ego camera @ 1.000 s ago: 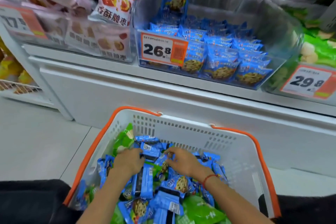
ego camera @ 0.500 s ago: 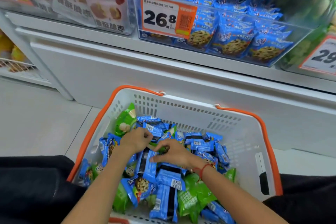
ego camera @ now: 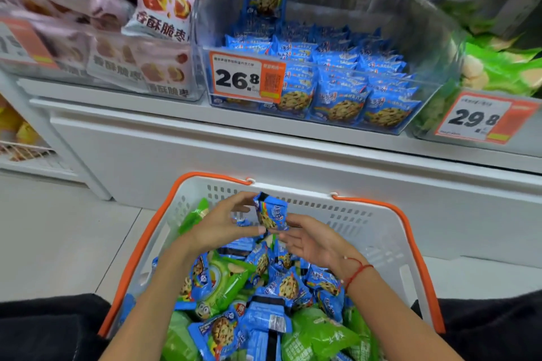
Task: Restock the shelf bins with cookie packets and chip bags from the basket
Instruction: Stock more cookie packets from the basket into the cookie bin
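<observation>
- The clear cookie bin [ego camera: 322, 91] sits on the white shelf [ego camera: 264, 138] above the basket [ego camera: 366, 231], with nothing between them; it carries a 26.8 price tag [ego camera: 246, 79].
- A bin of pink snack bags [ego camera: 123, 47] stands to its left, a bin of green bags [ego camera: 504, 67] to its right.
- Blue cookie packets and green chip bags [ego camera: 316, 331] fill the basket.
- The left hand [ego camera: 217, 226] pinches one blue cookie packet [ego camera: 271, 212] upright above the pile; the right hand [ego camera: 311, 240] lies relaxed, fingertips at the packet's lower edge.
- Half a second ago both hands were down among the packets; now the packet is lifted clear.
</observation>
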Action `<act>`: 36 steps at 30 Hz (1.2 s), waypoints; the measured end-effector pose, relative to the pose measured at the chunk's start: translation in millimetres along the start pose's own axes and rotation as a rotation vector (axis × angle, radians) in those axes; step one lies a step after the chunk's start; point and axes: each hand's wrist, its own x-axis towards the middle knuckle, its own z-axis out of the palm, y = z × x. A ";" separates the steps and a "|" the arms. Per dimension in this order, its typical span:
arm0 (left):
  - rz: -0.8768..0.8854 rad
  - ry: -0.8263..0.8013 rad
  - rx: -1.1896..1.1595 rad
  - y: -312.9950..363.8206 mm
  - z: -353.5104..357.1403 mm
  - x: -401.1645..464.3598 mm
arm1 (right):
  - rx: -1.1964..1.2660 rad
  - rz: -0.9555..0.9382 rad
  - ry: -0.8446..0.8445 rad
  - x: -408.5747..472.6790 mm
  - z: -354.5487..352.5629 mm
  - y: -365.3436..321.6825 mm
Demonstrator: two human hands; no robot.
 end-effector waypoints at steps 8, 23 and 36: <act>-0.090 0.074 -0.227 25.0 -9.0 -4.9 | -0.519 -0.268 0.148 -20.6 19.7 -29.8; 0.128 0.382 -0.605 80.3 17.8 -2.1 | -0.498 -1.053 0.346 -52.2 51.9 -63.1; 0.630 1.113 0.719 170.1 -130.1 40.3 | -0.718 -1.449 0.236 -96.9 102.2 -213.0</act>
